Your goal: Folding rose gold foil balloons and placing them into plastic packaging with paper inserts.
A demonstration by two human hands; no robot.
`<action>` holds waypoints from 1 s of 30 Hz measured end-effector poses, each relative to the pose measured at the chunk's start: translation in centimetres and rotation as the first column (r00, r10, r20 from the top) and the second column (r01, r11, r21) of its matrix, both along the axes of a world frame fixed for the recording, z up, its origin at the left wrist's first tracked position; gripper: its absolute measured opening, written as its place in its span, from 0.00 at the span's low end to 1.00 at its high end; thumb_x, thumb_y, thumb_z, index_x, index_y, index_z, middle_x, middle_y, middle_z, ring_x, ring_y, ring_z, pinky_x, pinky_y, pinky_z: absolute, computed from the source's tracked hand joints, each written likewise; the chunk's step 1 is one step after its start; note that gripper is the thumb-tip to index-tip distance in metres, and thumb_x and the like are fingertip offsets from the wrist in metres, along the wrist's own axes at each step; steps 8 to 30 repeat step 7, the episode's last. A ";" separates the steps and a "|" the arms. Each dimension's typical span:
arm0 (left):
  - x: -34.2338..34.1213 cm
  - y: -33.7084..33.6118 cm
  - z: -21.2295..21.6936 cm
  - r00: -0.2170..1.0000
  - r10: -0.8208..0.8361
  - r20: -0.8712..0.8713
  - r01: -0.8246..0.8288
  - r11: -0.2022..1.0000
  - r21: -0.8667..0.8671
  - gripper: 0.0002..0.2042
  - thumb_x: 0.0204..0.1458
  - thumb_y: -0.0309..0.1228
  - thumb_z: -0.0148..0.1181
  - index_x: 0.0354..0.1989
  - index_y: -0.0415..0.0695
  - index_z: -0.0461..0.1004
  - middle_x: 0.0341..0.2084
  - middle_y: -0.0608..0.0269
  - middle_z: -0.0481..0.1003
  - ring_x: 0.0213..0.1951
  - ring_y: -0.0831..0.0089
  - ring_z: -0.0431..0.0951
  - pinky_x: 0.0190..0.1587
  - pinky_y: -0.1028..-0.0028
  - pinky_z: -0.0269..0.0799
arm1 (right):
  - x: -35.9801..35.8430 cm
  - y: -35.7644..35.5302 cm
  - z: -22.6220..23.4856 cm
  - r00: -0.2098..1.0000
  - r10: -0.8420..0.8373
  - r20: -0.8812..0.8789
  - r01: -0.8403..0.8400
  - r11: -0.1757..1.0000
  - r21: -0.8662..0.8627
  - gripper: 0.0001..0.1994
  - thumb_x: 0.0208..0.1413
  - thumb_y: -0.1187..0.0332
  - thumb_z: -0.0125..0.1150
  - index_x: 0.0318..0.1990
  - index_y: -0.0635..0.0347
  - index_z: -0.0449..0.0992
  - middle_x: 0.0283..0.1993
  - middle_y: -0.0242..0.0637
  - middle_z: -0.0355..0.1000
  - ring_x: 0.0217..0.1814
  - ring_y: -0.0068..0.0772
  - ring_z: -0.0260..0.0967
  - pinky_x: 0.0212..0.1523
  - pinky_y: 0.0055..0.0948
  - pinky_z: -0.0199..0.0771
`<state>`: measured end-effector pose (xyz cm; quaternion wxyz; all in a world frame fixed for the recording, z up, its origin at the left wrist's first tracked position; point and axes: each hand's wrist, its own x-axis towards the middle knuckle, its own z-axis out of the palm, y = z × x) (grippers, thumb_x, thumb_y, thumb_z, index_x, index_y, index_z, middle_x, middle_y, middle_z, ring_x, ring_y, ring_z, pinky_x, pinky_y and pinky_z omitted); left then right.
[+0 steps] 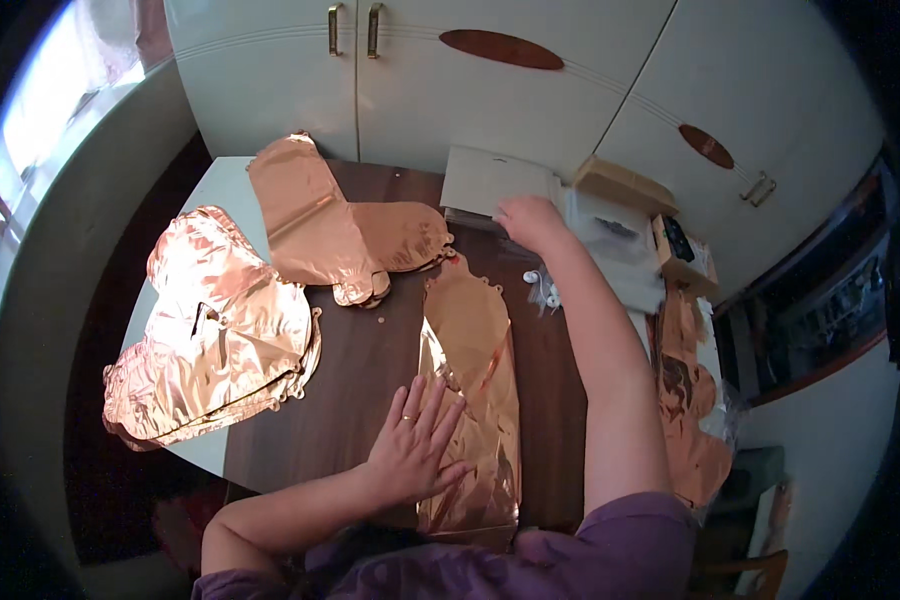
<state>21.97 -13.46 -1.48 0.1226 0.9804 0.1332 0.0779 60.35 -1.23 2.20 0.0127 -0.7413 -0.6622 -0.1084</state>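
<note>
My left hand [417,440] lies flat with fingers spread on a folded copper-coloured foil balloon [480,400]. This balloon is a long flat strip running from my body toward the far side of the table. My right arm is stretched to the far side. There my right hand [532,222] has its fingers curled at the near right edge of a stack of flat pale-grey packets [495,180], pinching that edge; the fingertips are partly hidden. Beyond my left hand lies a flat copper foil balloon [315,225] with a bent shape. Several shinier ones [225,340] are piled at the left.
The table [340,400] has a dark brown wood top with white ends. Small white spools or clips [545,288] lie near my right forearm. Clear plastic packets [610,235], a cardboard box [625,187] and more copper foil [685,420] line the right side. White cabinets [410,90] stand behind.
</note>
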 end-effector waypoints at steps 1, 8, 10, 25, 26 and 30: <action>0.0 0.0 0.0 1.000 -0.003 0.001 0.003 1.000 0.000 0.43 0.55 0.61 0.47 0.70 0.40 0.50 0.68 0.33 0.45 0.69 0.34 0.43 0.66 0.41 0.41 | 0.1 -0.1 0.0 1.000 -0.019 0.008 0.020 0.999 -0.033 0.12 0.56 0.60 0.54 0.37 0.58 0.78 0.36 0.46 0.76 0.42 0.52 0.74 0.44 0.47 0.74; -0.2 -0.1 -0.4 0.999 0.000 0.038 0.000 1.000 0.006 0.43 0.56 0.62 0.45 0.70 0.41 0.48 0.69 0.35 0.43 0.69 0.35 0.42 0.67 0.41 0.40 | -0.9 -0.7 0.3 0.982 0.057 0.177 -0.044 0.996 -0.078 0.11 0.57 0.61 0.52 0.39 0.55 0.78 0.37 0.46 0.77 0.45 0.50 0.75 0.48 0.46 0.74; -0.2 -0.1 -0.4 0.999 0.000 0.038 0.000 1.000 0.006 0.43 0.56 0.62 0.45 0.70 0.41 0.48 0.69 0.35 0.43 0.69 0.35 0.42 0.67 0.41 0.40 | -0.9 -0.7 0.3 0.982 0.057 0.177 -0.044 0.996 -0.078 0.11 0.57 0.61 0.52 0.39 0.55 0.78 0.37 0.46 0.77 0.45 0.50 0.75 0.48 0.46 0.74; -0.2 -0.1 -0.4 0.999 0.000 0.038 0.000 1.000 0.006 0.43 0.56 0.62 0.45 0.70 0.41 0.48 0.69 0.35 0.43 0.69 0.35 0.42 0.67 0.41 0.40 | -0.9 -0.7 0.3 0.982 0.057 0.177 -0.044 0.996 -0.078 0.11 0.57 0.61 0.52 0.39 0.55 0.78 0.37 0.46 0.77 0.45 0.50 0.75 0.48 0.46 0.74; -0.2 -0.1 -0.4 0.999 0.000 0.038 0.000 1.000 0.006 0.43 0.56 0.62 0.45 0.70 0.41 0.48 0.69 0.35 0.43 0.69 0.35 0.42 0.67 0.41 0.40 | -0.9 -0.7 0.3 0.982 0.057 0.177 -0.044 0.996 -0.078 0.11 0.57 0.61 0.52 0.39 0.55 0.78 0.37 0.46 0.77 0.45 0.50 0.75 0.48 0.46 0.74; -0.2 -0.1 -0.4 0.999 0.000 0.038 0.000 1.000 0.006 0.43 0.56 0.62 0.45 0.70 0.41 0.48 0.69 0.35 0.43 0.69 0.35 0.42 0.67 0.41 0.40 | -0.9 -0.7 0.3 0.982 0.057 0.177 -0.044 0.996 -0.078 0.11 0.57 0.61 0.52 0.39 0.55 0.78 0.37 0.46 0.77 0.45 0.50 0.75 0.48 0.46 0.74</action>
